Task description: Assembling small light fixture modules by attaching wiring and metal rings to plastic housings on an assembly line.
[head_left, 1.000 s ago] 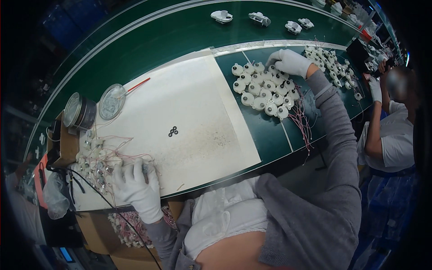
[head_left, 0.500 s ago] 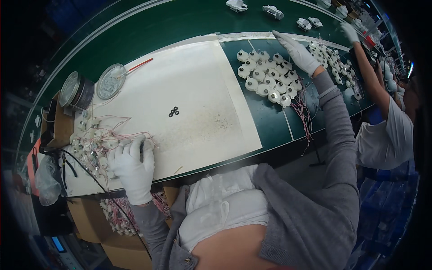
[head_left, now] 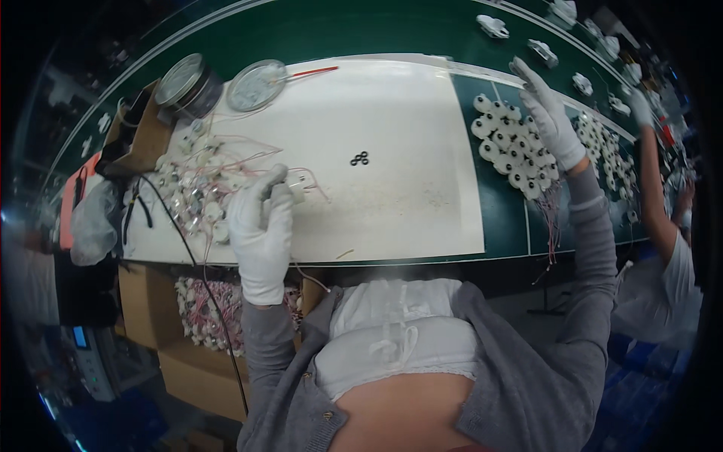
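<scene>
A white glove covers my left hand (head_left: 262, 233), whose thumb and fingers are closed on a small white motor (head_left: 299, 186) with thin red wires, at the right edge of a loose pile of similar motors (head_left: 197, 177). My right hand (head_left: 556, 124), also gloved, is over the right side of a group of round white motors (head_left: 508, 147) with dark centres on the green surface. Its fingers are stretched out and I see nothing in them. Several small black rings (head_left: 360, 159) lie together on the white sheet (head_left: 407, 128) between my hands.
A round clear dish (head_left: 257, 84) of pale grease with a red stick (head_left: 312, 71) stands at the back left, beside a tub (head_left: 184, 83). Pliers (head_left: 135, 203) and a black cable (head_left: 173, 215) lie left. A cardboard box (head_left: 143, 305) of wired motors sits below. A co-worker's arm (head_left: 654, 177) reaches in at right.
My left hand has drawn away from the loose pile with a white motor in its fingers. My right hand stays near the round motors. The whole view has swung left.
</scene>
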Demonstrator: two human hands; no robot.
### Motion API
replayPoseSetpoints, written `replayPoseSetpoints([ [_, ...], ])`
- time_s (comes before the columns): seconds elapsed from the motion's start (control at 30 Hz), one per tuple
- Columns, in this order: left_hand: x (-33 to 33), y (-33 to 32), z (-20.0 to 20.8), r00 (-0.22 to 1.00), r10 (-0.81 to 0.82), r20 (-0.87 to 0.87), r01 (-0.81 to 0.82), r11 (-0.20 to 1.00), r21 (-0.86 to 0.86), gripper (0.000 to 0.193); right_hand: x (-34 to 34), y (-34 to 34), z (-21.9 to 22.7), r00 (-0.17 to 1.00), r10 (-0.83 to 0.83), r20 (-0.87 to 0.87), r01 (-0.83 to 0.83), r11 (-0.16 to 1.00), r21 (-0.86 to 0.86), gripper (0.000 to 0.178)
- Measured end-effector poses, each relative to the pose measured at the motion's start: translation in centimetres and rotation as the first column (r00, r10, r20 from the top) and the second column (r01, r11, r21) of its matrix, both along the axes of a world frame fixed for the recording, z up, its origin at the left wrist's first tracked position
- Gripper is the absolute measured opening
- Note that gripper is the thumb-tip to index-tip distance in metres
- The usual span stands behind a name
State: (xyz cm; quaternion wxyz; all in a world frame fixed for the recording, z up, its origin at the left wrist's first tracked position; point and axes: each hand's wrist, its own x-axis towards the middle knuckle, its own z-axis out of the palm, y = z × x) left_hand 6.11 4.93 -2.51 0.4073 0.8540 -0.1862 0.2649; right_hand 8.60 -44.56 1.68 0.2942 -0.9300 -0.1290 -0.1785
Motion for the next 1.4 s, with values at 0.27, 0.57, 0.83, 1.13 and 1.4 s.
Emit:
replayPoseSetpoints([
  [0.27,-3.6,-4.0,2.1,0.822,-0.497,-0.278,0.224,0.732,-0.644,0.045,-0.9,24.2,3.8,0.696,0.704,0.146,-0.655,0.704,-0.273,0.069],
  [0.57,-3.9,-3.8,0.6,0.681,-0.691,-0.243,0.117,0.43,-0.895,0.047,-1.4,27.5,1.2,0.713,0.692,0.109,-0.701,0.7,0.136,0.056],
  [0.83,-4.3,-3.8,0.7,0.867,-0.443,-0.229,0.21,0.741,-0.638,0.042,-3.1,25.6,2.2,0.676,0.733,0.072,-0.696,0.604,0.389,0.04],
  [1.13,-2.9,6.4,1.2,0.958,0.138,-0.252,-0.243,0.858,-0.452,0.03,-3.4,18.7,10.3,0.321,0.913,0.252,-0.597,-0.011,0.803,0.041],
  [1.4,-1.6,8.8,-1.4,0.792,0.502,0.347,-0.607,0.708,0.362,0.02,-4.8,22.1,6.6,0.915,0.043,-0.4,-0.122,0.977,-0.174,0.054],
])
